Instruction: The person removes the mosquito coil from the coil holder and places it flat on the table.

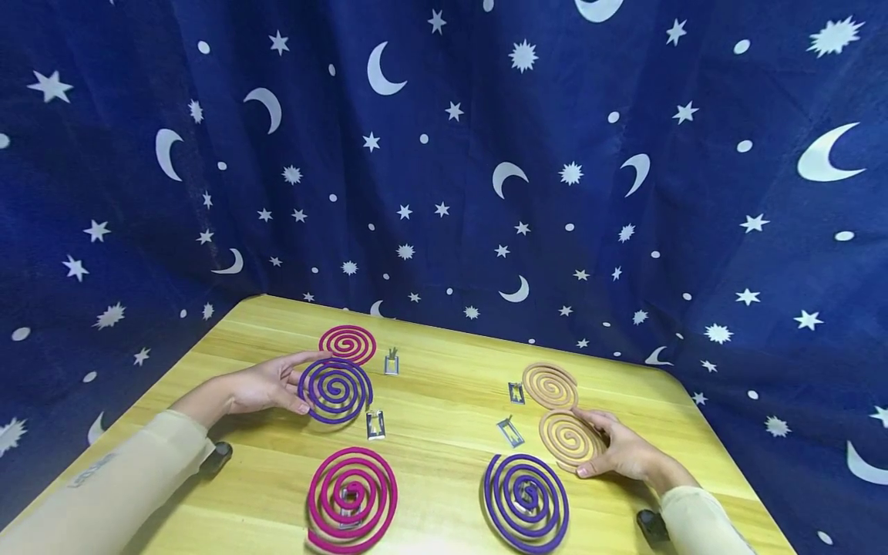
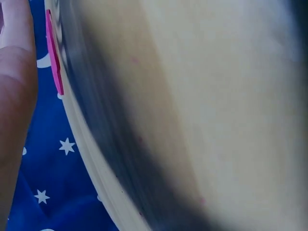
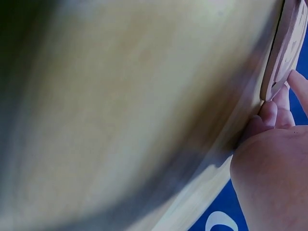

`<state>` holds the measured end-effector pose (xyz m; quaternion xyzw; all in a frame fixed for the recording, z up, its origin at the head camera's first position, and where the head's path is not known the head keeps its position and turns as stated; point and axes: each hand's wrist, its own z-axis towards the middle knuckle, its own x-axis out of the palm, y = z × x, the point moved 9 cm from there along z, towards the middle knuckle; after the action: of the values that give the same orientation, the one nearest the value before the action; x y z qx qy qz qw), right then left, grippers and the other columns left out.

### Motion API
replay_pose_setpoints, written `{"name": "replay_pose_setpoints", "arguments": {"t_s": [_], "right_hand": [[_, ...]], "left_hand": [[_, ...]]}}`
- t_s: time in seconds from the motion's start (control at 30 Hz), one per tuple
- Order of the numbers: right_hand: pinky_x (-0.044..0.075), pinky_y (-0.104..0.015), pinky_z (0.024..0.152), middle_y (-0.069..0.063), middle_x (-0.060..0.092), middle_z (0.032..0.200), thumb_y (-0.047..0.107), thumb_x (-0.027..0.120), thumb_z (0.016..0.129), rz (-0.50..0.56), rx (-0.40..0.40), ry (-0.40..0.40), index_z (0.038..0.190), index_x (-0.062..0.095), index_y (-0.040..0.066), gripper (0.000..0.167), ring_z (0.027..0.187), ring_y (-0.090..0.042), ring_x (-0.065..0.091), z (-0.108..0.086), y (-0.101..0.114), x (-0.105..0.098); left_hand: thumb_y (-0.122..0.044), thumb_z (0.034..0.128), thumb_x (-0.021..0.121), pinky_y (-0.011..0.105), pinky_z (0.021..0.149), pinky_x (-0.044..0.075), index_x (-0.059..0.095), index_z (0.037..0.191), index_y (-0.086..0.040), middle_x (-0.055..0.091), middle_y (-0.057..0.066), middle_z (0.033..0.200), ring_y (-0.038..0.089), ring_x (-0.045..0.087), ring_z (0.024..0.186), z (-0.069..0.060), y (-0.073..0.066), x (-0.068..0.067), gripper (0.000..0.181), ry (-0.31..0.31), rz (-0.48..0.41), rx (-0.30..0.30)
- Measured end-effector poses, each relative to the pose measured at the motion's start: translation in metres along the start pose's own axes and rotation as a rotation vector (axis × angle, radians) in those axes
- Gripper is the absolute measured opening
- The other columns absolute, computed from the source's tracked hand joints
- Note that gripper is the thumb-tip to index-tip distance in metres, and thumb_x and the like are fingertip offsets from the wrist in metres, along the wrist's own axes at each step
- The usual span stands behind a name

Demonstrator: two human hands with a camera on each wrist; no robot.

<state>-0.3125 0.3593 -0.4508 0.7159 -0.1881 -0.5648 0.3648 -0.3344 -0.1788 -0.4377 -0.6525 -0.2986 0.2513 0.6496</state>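
My left hand (image 1: 267,385) holds a purple mosquito coil (image 1: 336,390) by its left side, thumb at the near edge. A pink mosquito coil (image 1: 348,344) lies just behind it, partly overlapped in the head view. On the right side, my right hand (image 1: 620,451) grips the rim of a tan mosquito coil (image 1: 570,438) between thumb and fingers. Another tan mosquito coil (image 1: 550,385) lies right behind that one. Small metal coil stands (image 1: 375,425) are near the hands. In the right wrist view, fingertips (image 3: 269,113) touch the tan coil's edge; the left wrist view does not show the purple coil.
Nearer me, a pink coil (image 1: 354,488) and a purple coil (image 1: 529,491) sit over metal stands. More stands (image 1: 391,362) lie on the wooden table (image 1: 444,401), two toward the right. A blue curtain (image 1: 444,185) with moons and stars hangs behind the table.
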Motion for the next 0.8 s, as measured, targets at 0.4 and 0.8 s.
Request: {"name": "replay_pose_setpoints", "arguments": {"t_s": [0.4,0.8], "right_hand": [[0.025,-0.070,0.108,-0.033,0.038,0.143,0.009,0.097,0.058,-0.017,-0.025,0.001,0.148,0.043,-0.005,0.106,0.129,-0.051,0.036,-0.002,0.003,0.002],[0.022,-0.071,0.109,-0.033,0.038,0.142,0.008,0.096,0.059,-0.002,-0.033,0.012,0.148,0.042,-0.006,0.105,0.131,-0.052,0.034,0.000,0.005,0.003]], "left_hand": [[0.015,0.0812,0.073,0.042,0.090,0.057,0.003,0.155,0.010,0.061,0.029,0.124,0.032,0.068,0.106,-0.006,0.006,-0.004,0.102,-0.035,0.019,-0.066],[-0.011,0.0803,0.086,0.026,0.051,0.052,0.021,0.155,0.005,0.068,0.011,0.079,0.018,0.062,0.062,-0.007,0.012,-0.011,0.100,-0.175,0.385,-0.238]]}}
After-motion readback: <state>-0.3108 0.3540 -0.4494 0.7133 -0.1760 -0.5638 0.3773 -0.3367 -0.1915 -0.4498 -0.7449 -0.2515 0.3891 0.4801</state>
